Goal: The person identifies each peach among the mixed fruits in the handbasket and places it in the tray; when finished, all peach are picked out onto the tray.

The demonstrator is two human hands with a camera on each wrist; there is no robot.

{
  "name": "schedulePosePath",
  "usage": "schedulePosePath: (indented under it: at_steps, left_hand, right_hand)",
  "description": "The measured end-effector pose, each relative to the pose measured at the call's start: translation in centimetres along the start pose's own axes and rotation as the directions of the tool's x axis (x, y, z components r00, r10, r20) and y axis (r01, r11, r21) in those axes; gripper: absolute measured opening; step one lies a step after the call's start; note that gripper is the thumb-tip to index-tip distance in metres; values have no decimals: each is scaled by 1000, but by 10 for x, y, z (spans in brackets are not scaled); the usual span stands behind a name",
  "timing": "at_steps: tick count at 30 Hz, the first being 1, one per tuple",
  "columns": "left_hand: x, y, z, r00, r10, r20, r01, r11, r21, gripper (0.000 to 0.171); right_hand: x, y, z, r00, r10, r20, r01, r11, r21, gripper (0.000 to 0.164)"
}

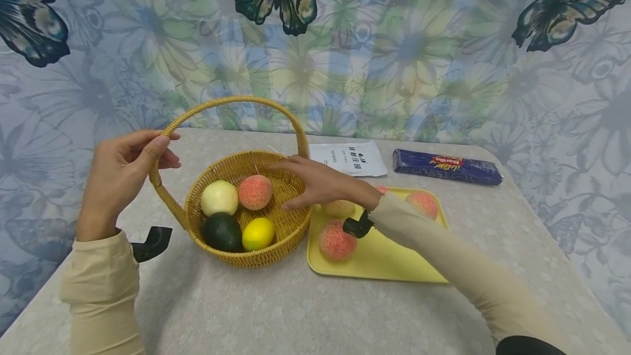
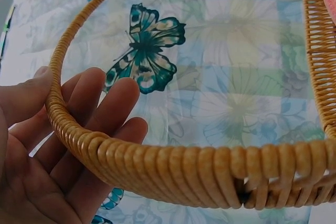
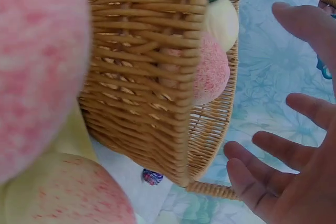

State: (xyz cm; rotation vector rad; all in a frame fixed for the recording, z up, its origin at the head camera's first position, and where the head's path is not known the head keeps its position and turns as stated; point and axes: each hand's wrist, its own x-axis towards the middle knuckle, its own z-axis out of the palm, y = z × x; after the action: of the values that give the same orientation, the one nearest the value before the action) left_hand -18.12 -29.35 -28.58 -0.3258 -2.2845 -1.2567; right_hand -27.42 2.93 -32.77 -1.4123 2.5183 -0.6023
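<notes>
My left hand (image 1: 118, 171) holds the wrapped handle (image 1: 231, 100) of a wicker basket (image 1: 266, 259) on its left side. In the left wrist view the thumb and fingers (image 2: 118, 100) lie on either side of that handle. Inside the basket are a pink peach (image 1: 255, 192), a pale round fruit (image 1: 219, 198), a dark green avocado (image 1: 222, 233) and a yellow lemon (image 1: 258, 234). Over the basket's right side hovers my right hand (image 1: 322, 179), its fingers spread and holding nothing. The right wrist view shows those fingers apart from the fruit.
Right of the basket, a yellow tray (image 1: 394, 262) bears several peaches, one pink peach (image 1: 337, 240) near its left edge; my right forearm crosses above it. Behind lie a white packet (image 1: 347, 159) and a blue Barilla pack (image 1: 446, 167). A butterfly-print cloth (image 1: 345, 70) hangs at the back.
</notes>
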Motion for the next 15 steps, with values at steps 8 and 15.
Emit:
schedulePosePath:
  at_steps: [8, 15]
  left_hand:
    - [-1, 1, -2, 1000, -14, -1, 14, 1000, 13, 26]
    - [-1, 2, -1, 1000, -6, 1, 6, 1000, 4, 25]
  right_hand:
    - [21, -6, -4, 998, 11, 55, -8, 999, -53, 80]
    - [39, -9, -2, 994, 41, 97, -32, 995, -93, 79]
